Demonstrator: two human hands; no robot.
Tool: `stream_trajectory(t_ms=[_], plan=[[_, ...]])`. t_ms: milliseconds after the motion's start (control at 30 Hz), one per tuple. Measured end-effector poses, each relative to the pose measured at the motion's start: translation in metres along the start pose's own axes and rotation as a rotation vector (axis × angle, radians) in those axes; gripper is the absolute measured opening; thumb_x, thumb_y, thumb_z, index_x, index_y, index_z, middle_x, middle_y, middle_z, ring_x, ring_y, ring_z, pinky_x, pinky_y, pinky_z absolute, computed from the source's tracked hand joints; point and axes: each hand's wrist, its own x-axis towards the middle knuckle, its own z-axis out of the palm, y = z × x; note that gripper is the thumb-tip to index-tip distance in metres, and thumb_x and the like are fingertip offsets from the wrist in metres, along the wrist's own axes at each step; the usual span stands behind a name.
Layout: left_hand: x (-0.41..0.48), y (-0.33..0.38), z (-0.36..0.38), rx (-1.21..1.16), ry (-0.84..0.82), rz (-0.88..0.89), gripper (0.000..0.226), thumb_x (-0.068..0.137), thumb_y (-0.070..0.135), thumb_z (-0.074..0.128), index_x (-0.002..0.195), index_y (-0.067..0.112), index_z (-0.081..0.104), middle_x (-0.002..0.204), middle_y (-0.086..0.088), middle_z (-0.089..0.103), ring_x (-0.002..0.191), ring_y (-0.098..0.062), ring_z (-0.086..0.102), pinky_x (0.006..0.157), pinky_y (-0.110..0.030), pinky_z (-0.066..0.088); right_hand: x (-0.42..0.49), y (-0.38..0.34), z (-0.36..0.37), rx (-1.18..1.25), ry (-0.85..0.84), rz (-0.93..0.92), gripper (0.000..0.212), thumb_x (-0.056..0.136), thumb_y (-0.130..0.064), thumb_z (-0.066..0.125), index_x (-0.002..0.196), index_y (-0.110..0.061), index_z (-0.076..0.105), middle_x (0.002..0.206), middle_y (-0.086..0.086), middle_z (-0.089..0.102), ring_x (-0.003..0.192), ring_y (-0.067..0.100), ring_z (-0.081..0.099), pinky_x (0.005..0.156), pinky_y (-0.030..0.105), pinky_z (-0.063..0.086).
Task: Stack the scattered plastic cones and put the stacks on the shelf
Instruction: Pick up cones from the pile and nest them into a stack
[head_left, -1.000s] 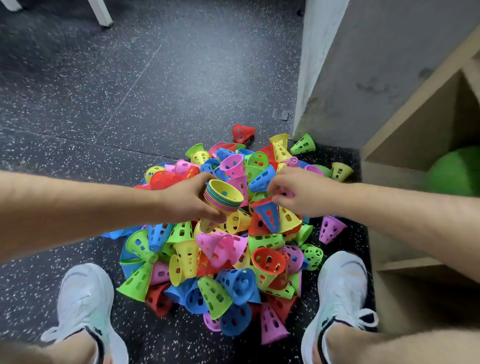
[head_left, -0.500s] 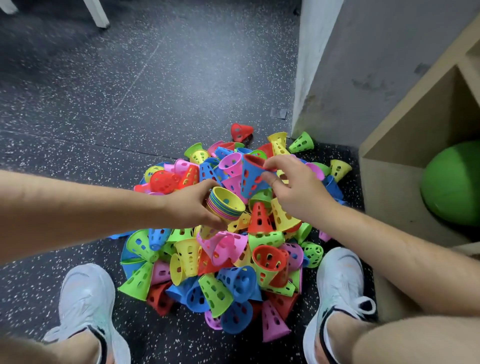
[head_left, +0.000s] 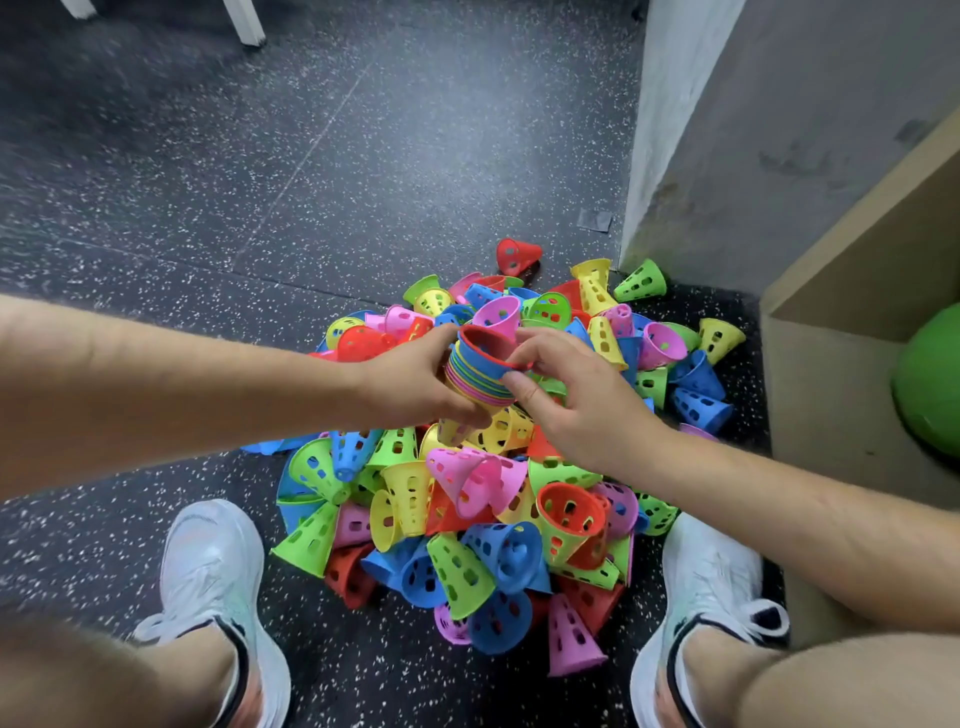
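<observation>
Atop the left hand's (head_left: 415, 384) clasped stack of coloured plastic cones (head_left: 475, 388), the right hand's (head_left: 576, 405) pinched red-rimmed blue cone (head_left: 493, 367) could be wedged if tilted.

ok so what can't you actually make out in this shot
Head view only:
- stack of cones: lower end hidden by the left hand, so its count is unclear.
- pile of cones: bottom ones buried under others.
- green ball in the shelf: cut off by the right edge.

The right hand (head_left: 571, 400) has seated the blue-and-red cone pair (head_left: 491, 358) on the stack (head_left: 475, 388) the left hand (head_left: 415, 384) holds
</observation>
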Motion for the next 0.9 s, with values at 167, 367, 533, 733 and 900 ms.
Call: stream_trajectory(t_ms=[167,367,533,733,900], plan=[[-0.015,-0.010,-0.002,-0.019,0.031,-0.042,0.071,0.072,0.006,0.090,0.131,0.019,0.054,0.111,-0.015,0.075,0.106,-0.036,0.072,0.094,-0.056,0.058,-0.006,-0.002,0.017,0.071,-0.074,0.070,0.023,0.096,-0.042,0.061,0.111,-0.026,0.056,0.126,-0.007,0.060,0.117,0.006,0.058,0.102,0.038,0.048],[-0.041,-0.030,-0.003,-0.003,-0.013,-0.139,0.070,0.072,0.022,0.095,0.128,0.027,0.053,0.106,-0.007,0.077,0.101,-0.024,0.076,0.094,-0.046,0.061,-0.014,-0.007,0.038,0.211,-0.285,0.116,0.031,0.093,-0.025,0.067,0.117,-0.024,0.047,0.131,-0.006,0.059,0.124,0.003,0.056,0.108,0.029,0.045],[-0.057,-0.050,-0.004,0.118,-0.060,-0.222,0.063,0.076,0.015,0.089,0.124,0.025,0.050,0.107,-0.010,0.075,0.085,-0.016,0.071,0.089,-0.046,0.059,-0.014,-0.001,0.045,-0.145,-0.406,0.140,0.001,0.089,-0.028,0.060,0.089,-0.028,0.061,0.141,-0.012,0.051,0.132,0.003,0.040,0.107,0.027,0.033],[-0.058,-0.071,-0.009,0.144,-0.104,-0.269,0.071,0.073,0.016,0.092,0.125,0.032,0.047,0.109,-0.005,0.074,0.099,-0.026,0.074,0.091,-0.050,0.060,-0.011,0.008,0.051,-0.341,-0.598,0.089,0.024,0.092,-0.034,0.060,0.107,-0.025,0.076,0.144,-0.013,0.053,0.136,0.007,0.034,0.106,0.019,0.023],[-0.052,-0.067,-0.013,0.178,-0.084,-0.255,0.073,0.073,0.017,0.092,0.128,0.029,0.046,0.110,-0.005,0.073,0.101,-0.023,0.073,0.093,-0.046,0.060,-0.004,0.009,0.042,-0.275,-0.430,0.128,0.052,0.090,-0.055,0.063,0.128,-0.019,0.065,0.133,-0.010,0.058,0.124,0.005,0.049,0.107,0.024,0.039]])
